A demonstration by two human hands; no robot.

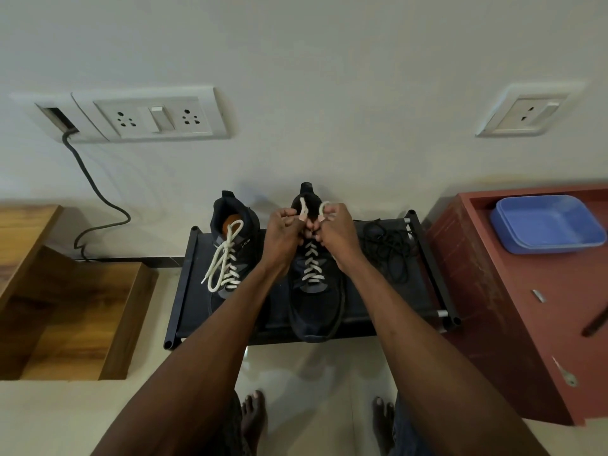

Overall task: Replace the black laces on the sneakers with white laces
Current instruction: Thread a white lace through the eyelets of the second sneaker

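Note:
Two dark sneakers stand on a low black rack. The left sneaker carries a white lace tied in a bow with loose loops. The right sneaker is threaded with a white lace up its eyelets. My left hand and my right hand are side by side above that sneaker's tongue, each pinching a loop of the white lace. The black laces lie in a tangled heap on the rack to the right of the shoe.
A red-brown cabinet stands at the right with a blue plastic tray on top. Wooden steps are at the left. Wall sockets and a dark cable are behind. My bare feet stand on the tiled floor.

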